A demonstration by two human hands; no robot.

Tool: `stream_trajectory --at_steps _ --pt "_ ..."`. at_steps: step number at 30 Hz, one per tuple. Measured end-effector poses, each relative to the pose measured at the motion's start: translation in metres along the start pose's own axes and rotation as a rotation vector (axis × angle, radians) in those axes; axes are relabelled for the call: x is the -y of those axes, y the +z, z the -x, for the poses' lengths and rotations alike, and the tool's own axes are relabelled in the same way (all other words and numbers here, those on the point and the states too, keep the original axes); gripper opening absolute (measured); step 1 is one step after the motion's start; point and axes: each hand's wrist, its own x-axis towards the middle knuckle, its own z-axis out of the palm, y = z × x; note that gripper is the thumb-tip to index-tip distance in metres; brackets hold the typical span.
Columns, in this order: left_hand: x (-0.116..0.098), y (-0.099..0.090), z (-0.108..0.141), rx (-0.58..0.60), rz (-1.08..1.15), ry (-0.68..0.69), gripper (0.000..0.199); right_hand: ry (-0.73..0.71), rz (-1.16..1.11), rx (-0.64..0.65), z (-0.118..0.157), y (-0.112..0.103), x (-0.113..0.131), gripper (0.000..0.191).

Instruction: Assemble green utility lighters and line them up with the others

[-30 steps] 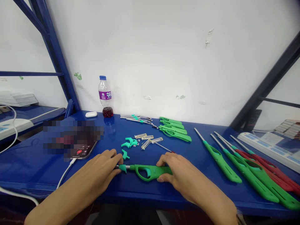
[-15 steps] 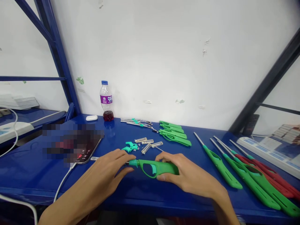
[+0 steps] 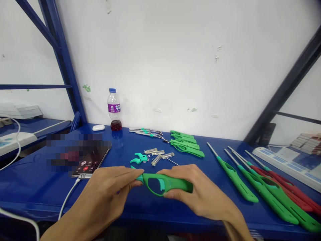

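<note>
A green long-nosed lighter (image 3: 175, 183) with a teal trigger is held level between my hands, over the front of the blue table. My left hand (image 3: 112, 185) pinches its teal collar, covering the rod side. Around the green handle, my right hand (image 3: 195, 187) is closed, thumb below and fingers on top. Just beyond lie teal trigger pieces (image 3: 139, 158), several clear fuel tanks (image 3: 157, 155) and a thin metal rod (image 3: 173, 162). Farther back are several metal lighter rods (image 3: 145, 131) with teal collars and several green handle shells (image 3: 185, 144).
Several green and red lighters (image 3: 237, 179) lie at the right, beside a white power strip (image 3: 288, 165). A plugged-in phone (image 3: 91, 164) rests at the left on the blue table (image 3: 140, 214). Behind stand a bottle (image 3: 115, 112) and a small white case (image 3: 98, 128).
My left hand has slid right onto the lighter's collar, its fingers closer to the handle. The lighter has tilted slightly and dropped a little; my right hand keeps its grip.
</note>
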Motion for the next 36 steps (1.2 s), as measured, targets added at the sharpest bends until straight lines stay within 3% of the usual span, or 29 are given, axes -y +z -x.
stream_trajectory --at_steps 7,11,15,21,25,29,33,36 --pt "0.008 0.001 -0.004 0.029 0.026 -0.079 0.023 0.055 0.059 -0.009 -0.006 0.008 0.004 0.024" --pt "0.007 0.004 -0.011 0.053 0.062 -0.066 0.027 0.024 0.027 0.008 -0.009 0.008 0.002 0.019" --pt "0.011 0.004 -0.013 0.079 0.113 -0.138 0.027 -0.022 0.058 -0.015 -0.012 0.009 -0.001 0.013" --pt "0.018 0.005 -0.010 0.129 0.173 -0.266 0.022 0.011 0.170 -0.110 -0.010 0.015 0.005 0.031" --pt "0.018 0.014 -0.011 0.102 0.074 -0.084 0.027 0.060 0.199 -0.084 -0.003 0.006 0.008 0.026" --pt "0.011 0.023 -0.010 0.097 -0.161 0.100 0.040 0.116 0.133 -0.025 0.004 -0.007 0.004 0.029" --pt "0.003 0.029 -0.009 0.101 -0.202 0.136 0.031 0.132 0.070 0.018 0.006 -0.011 0.002 0.027" --pt "0.000 0.033 -0.008 0.036 -0.178 0.143 0.025 0.119 0.052 0.019 0.005 -0.009 -0.001 0.025"
